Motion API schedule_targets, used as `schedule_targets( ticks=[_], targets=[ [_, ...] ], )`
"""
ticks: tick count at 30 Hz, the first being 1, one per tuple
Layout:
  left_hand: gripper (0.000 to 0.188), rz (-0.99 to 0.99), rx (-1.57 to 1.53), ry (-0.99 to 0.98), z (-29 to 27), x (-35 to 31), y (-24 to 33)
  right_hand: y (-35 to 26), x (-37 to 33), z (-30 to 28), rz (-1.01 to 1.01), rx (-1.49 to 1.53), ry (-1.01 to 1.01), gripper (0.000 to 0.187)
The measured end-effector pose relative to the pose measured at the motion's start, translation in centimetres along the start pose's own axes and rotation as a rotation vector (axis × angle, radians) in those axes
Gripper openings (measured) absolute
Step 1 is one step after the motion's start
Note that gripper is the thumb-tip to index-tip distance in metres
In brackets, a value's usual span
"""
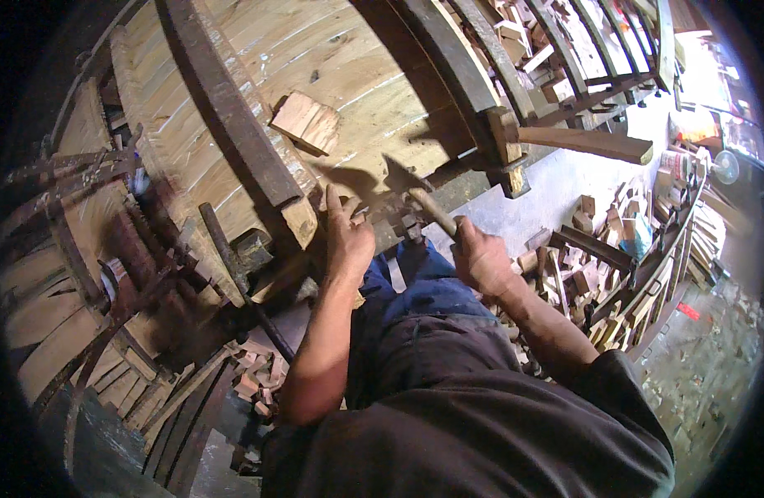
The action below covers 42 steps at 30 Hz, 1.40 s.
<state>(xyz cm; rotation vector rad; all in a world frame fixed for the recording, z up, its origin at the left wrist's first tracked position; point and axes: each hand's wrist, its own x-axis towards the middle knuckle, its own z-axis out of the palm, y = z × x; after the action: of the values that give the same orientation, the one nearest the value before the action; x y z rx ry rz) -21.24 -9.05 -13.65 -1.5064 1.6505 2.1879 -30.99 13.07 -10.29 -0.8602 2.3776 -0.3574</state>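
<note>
My right hand (483, 259) is closed round the pale wooden handle of a hammer (433, 211). Its dark, pointed metal head lies up and left of that hand, over the near edge of a glued-up panel of wood strips (369, 112). To the left, my left hand (350, 239) has its index finger stretched out and the other fingers partly bent; I see nothing held in it. It is close to the near end of a wooden bar (299, 220) and to a dark metal clamp fitting (411, 228). A loose wood block (307, 123) rests on the panel.
Dark clamp bars (224, 100) cross the panel, and a wooden piece (585, 143) juts out at the right. Rusty metal frames (108, 307) with more wood stand at the left. Offcuts (602, 220) are heaped at the right and below the frames.
</note>
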Motion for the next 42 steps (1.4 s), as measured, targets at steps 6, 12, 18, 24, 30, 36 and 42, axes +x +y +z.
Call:
schedule_targets(
  ticks=[6, 12, 18, 24, 30, 36, 42],
  targets=[
    [0.081, 0.135, -0.081, -0.011, -1.1, 1.0, -2.3, -4.4, -0.2, -4.3, -0.019, 0.295, 0.169, 0.044],
    [0.083, 0.082, -0.122, -0.005, -1.3, 0.6, -2.7, 0.1, 0.5, -2.7, -0.337, -0.118, 0.055, 0.033],
    [0.099, 0.036, -0.369, -0.113, -1.7, -0.1, -0.9, -2.7, 1.0, -5.4, -0.139, 0.043, 0.088, 0.034],
    [0.085, 0.12, -0.108, -0.022, -1.6, 0.7, -3.2, -1.2, -0.3, -3.3, -0.576, 0.075, 0.257, 0.046],
    [0.099, -0.055, -0.359, -0.112, -1.4, -0.7, 0.1, 0.3, 0.7, -2.6, -0.155, -0.109, -0.004, 0.029],
    [0.091, 0.122, -0.605, -0.137, -2.2, -3.0, -0.9, -8.1, 0.5, -8.9, -0.36, 0.362, 0.294, 0.035],
    [0.062, 0.508, -0.558, 0.074, -4.1, -9.1, -2.4, 1.3, 1.8, -3.0, -0.265, -0.171, -0.084, 0.029]
  ],
)
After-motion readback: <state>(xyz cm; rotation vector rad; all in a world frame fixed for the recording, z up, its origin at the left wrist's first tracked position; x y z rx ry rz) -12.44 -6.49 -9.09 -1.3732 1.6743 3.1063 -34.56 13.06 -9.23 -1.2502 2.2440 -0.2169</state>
